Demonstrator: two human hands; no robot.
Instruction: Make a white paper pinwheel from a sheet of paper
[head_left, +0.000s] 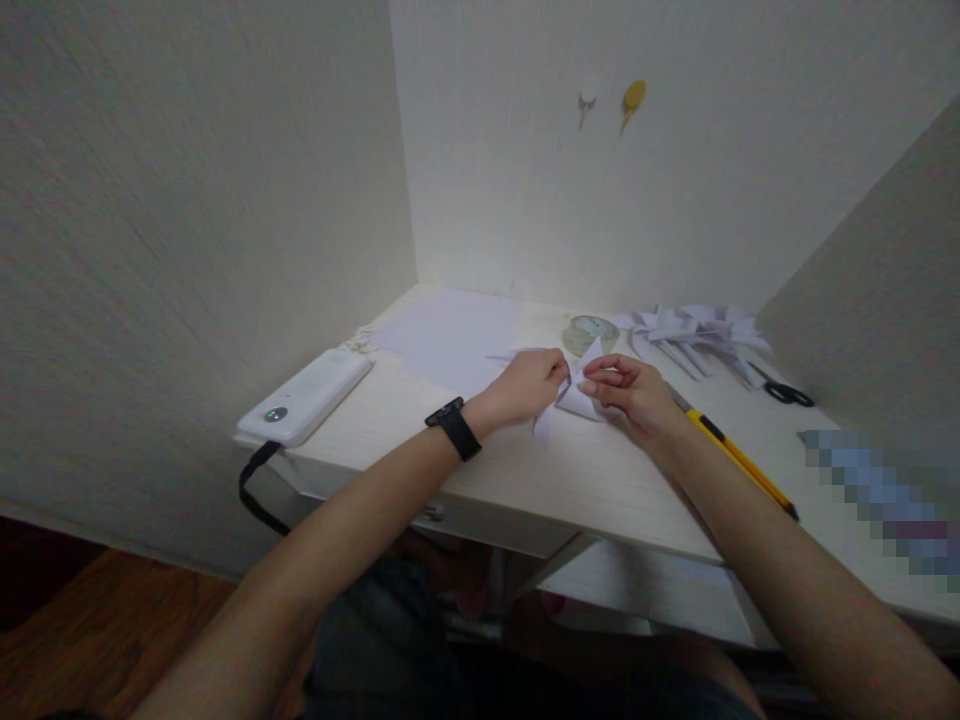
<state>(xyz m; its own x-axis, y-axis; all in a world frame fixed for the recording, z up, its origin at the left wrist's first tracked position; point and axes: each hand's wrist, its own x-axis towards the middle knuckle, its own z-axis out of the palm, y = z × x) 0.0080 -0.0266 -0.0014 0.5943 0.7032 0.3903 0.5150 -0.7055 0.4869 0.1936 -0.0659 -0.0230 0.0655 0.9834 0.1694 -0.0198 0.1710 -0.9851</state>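
Two bare forearms reach forward from the bottom edge to a pale desk [570,480]. Left hand [529,385], a black watch [454,428] on its wrist, and right hand [630,392] meet over a small folded white paper piece [574,395] near the desk's middle — each pinches it between fingertips, so both grips are closed on the paper. To fold cleanly, it seems best to keep the paper pressed low and line up the edges before creasing. Just beside the right wrist lies a yellow utility knife [739,460]. At the left edge rests a white power bank [304,395]. Farther back lie a flat white sheet [450,335], a heap of finished folded paper shapes [694,330] and black scissors [784,390] — then the wall.
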